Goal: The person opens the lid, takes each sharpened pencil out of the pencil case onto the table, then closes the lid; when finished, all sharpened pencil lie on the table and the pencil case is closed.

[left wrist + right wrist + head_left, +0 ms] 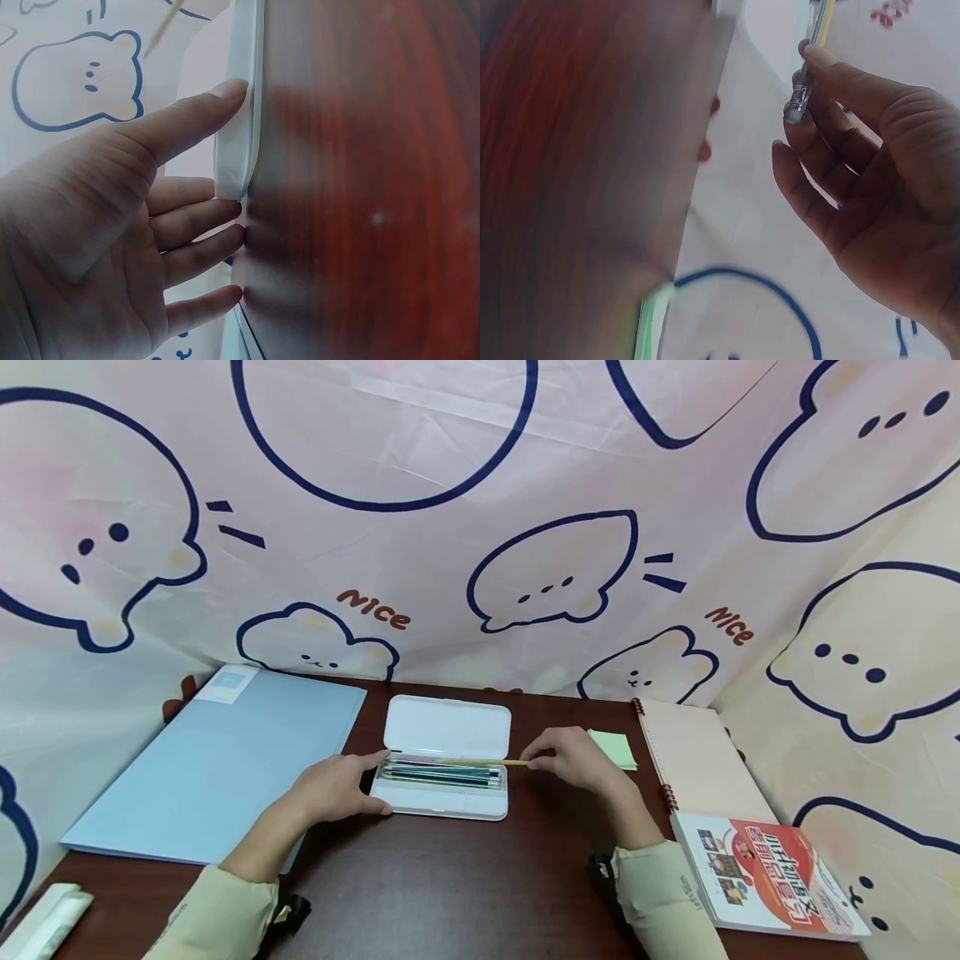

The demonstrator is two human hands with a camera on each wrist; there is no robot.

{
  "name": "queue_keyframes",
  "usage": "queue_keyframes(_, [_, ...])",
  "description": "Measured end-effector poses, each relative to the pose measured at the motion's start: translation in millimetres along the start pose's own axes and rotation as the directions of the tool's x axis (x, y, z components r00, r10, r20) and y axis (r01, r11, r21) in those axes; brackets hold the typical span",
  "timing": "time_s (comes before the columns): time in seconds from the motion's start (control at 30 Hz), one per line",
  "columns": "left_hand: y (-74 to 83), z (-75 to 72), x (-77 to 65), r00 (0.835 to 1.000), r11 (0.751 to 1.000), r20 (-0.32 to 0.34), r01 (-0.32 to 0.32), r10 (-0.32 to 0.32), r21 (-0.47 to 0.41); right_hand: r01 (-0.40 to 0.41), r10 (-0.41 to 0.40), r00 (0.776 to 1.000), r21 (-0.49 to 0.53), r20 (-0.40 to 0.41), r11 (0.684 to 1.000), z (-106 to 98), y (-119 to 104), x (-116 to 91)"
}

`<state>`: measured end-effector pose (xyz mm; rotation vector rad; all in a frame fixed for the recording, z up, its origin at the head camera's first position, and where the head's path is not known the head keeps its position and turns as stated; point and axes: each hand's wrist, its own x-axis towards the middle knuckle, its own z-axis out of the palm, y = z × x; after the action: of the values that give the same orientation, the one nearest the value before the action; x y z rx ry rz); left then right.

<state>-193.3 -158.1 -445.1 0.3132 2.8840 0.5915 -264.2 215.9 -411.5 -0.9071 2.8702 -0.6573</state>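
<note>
A white pencil case lies with its lid swung back on the dark table. Several pencils rest side by side in its tray. My left hand grips the case's left end, thumb at the near edge and index finger by the back corner. The left wrist view shows the thumb against the case's side wall. Between thumb and fingers, my right hand pinches a yellow pencil by its end, extending leftward over the tray. In the right wrist view, this pencil shows a silvery band and an eraser tip.
On the left lies a large light-blue folder, partly under my left forearm. Green sticky notes sit behind my right hand. At right are a spiral notebook and a red-and-white book. A white rolled item lies front left.
</note>
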Motion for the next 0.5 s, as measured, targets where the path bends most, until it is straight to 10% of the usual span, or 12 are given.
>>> queue_keyframes(0.5, [2.2, -1.2, 0.2, 1.0, 1.0, 0.006, 0.01, -0.01, -0.002, -0.203, 0.202, 0.976, 0.0, -0.078, 0.979, -28, 58, -35])
